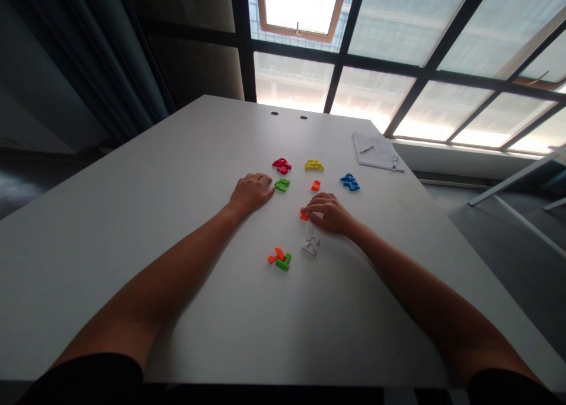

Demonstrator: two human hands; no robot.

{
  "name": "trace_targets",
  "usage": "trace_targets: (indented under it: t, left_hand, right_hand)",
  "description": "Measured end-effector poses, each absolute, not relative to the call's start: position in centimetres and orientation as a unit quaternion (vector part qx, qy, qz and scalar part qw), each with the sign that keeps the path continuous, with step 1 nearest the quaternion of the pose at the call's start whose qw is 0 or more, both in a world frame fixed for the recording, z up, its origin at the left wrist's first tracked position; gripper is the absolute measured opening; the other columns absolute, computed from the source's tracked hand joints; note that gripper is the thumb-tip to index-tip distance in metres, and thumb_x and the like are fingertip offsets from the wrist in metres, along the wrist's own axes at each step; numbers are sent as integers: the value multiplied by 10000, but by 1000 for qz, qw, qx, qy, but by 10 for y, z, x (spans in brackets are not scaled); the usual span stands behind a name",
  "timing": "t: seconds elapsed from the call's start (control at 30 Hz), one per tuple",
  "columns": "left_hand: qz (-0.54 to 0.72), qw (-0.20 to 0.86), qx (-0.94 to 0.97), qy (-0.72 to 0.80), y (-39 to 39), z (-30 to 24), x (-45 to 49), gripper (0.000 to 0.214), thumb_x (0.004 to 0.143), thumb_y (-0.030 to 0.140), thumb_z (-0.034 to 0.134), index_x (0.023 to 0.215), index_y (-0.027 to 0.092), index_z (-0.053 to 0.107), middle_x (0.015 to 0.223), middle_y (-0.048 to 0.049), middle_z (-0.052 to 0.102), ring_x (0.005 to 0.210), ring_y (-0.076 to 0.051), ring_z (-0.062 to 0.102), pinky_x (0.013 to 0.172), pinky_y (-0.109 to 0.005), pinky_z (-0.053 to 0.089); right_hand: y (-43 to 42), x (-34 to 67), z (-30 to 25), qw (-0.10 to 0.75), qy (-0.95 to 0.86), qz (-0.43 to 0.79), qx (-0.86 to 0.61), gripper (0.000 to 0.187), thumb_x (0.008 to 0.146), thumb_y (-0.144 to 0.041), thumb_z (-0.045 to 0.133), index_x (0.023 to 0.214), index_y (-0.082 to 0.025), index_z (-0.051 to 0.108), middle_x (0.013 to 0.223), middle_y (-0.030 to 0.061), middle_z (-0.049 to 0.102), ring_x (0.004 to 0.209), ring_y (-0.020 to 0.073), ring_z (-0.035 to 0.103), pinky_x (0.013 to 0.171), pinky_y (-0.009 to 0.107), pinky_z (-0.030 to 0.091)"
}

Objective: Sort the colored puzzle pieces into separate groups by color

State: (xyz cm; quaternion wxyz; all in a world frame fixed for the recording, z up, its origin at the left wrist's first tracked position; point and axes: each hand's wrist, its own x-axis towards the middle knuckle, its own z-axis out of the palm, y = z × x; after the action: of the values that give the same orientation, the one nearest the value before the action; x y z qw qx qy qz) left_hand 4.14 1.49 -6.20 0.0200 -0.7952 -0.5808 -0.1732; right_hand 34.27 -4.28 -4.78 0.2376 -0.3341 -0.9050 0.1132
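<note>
Forearms (pixel 145 299) on bench (pixel 88 246); left hand (pixel 250 193) flat, empty; right hand (pixel 329 213) pinches orange piece (pixel 303 216), slip risks toppling white piece (pixel 311 244).

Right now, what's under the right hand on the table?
The right hand is closed over an orange piece. Only the end of the piece shows past the fingers; the rest of it, and anything else beneath the hand, is covered.

Office-like room, white desk (pixel 145 228), paper notes (pixel 375 150) with pen (pixel 394 163), large gridded windows (pixel 371 92)
</note>
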Motion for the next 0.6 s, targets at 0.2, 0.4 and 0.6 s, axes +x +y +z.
trace_targets:
  t: [0.2, 0.4, 0.6]
  left_hand:
    - [-181, 22, -798, -574, 15, -62, 41, 373, 1002, 436, 543, 1287, 261, 707, 1384, -110, 698, 1259, -327, 605, 1060, -488, 470]
    - [-181, 24, -798, -574, 15, -62, 41, 365, 1001, 430, 547, 1282, 257, 706, 1372, -106, 705, 1253, -330, 613, 1050, -485, 477]
    - [-178, 17, -798, -575, 14, -60, 41, 370, 1003, 432, 545, 1292, 262, 702, 1383, -113, 696, 1272, -333, 604, 1060, -488, 472]
  right_hand:
    - [-15, 377, -64, 289, -844, 76, -446, 250, 990, -322, 614, 1044, -239, 844, 998, 89, 823, 1014, 267, 714, 992, 437, 489]
    - [-3, 393, -72, 309, -826, 69, -466, 182, 933, -375, 723, 990, -224, 808, 1015, 83, 813, 991, 276, 708, 976, 424, 489]
    - [1, 395, -76, 265, -830, 39, -489, 172, 900, -351, 764, 998, -210, 754, 1018, 89, 776, 1004, 296, 666, 954, 432, 482]
